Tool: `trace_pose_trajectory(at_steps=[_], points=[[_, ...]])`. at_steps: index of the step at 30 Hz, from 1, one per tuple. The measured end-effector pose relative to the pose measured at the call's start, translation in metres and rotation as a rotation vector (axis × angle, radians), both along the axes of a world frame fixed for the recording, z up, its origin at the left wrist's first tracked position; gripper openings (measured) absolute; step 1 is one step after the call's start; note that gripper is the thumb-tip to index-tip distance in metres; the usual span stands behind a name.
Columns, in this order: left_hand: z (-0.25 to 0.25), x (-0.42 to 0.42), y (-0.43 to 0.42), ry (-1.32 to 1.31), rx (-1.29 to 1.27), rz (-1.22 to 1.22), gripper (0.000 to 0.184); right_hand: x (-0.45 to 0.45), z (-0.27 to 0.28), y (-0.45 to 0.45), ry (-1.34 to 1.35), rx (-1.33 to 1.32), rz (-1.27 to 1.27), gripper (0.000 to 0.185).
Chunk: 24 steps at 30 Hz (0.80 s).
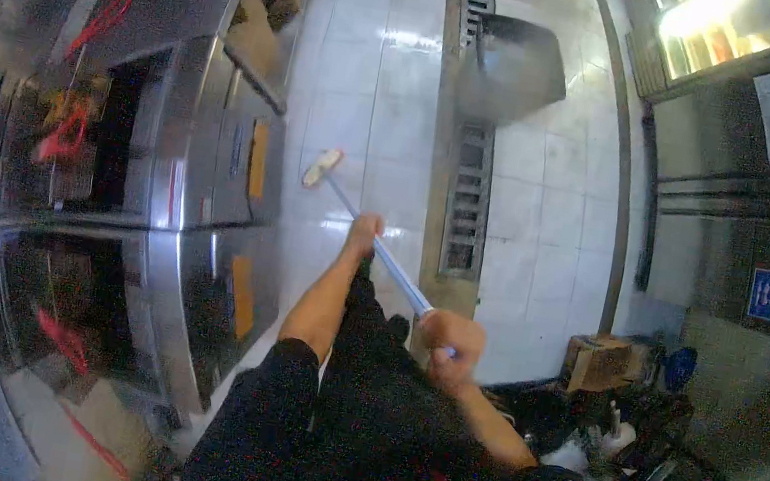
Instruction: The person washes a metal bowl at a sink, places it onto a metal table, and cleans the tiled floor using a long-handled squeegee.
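Note:
My left hand (364,235) is wrapped round the middle of a mop's pale blue handle (403,285). Closer to my body, my right hand (452,345) grips the handle's upper end, and its tip pokes out past the fingers. The narrow, pale mop head (323,169) rests on the white tiled floor (404,114), ahead and to the left of my hands. Whether the head is sponge or bristle, I cannot tell.
Steel kitchen units (187,131) line the left side. A grated drain (469,198) runs along the floor, and a grey bin-like container (522,70) stands over it. A cardboard box (598,362) and clutter lie at the lower right, below a lit display cabinet (724,37).

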State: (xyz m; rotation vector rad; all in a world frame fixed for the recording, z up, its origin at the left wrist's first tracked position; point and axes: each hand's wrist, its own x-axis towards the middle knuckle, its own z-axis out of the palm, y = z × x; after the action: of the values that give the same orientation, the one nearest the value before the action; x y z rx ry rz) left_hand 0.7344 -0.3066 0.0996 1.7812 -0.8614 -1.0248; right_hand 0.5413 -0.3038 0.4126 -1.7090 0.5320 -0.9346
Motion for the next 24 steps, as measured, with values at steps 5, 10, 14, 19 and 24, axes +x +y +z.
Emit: trace_pose_trajectory(at_steps=[5,10,14,19,24], points=[[-0.003,0.020,-0.056,0.034,-0.287,-0.115,0.025,0.070,0.050,-0.055,0.092,-0.122,0.105,0.021],[-0.006,0.099,-0.154,-0.167,-0.378,-0.182,0.028,0.153,0.016,-0.122,-0.203,-0.071,0.170,0.018],[0.007,0.150,-0.216,0.129,-0.220,-0.010,0.029,0.212,0.022,-0.180,-0.041,-0.172,0.138,0.022],[0.068,0.127,-0.199,-0.081,-0.284,0.065,0.032,0.225,0.071,-0.235,-0.279,0.122,0.356,0.023],[0.055,0.162,-0.242,-0.019,-0.386,0.251,0.032,0.246,0.056,-0.269,-0.286,0.094,0.308,0.021]])
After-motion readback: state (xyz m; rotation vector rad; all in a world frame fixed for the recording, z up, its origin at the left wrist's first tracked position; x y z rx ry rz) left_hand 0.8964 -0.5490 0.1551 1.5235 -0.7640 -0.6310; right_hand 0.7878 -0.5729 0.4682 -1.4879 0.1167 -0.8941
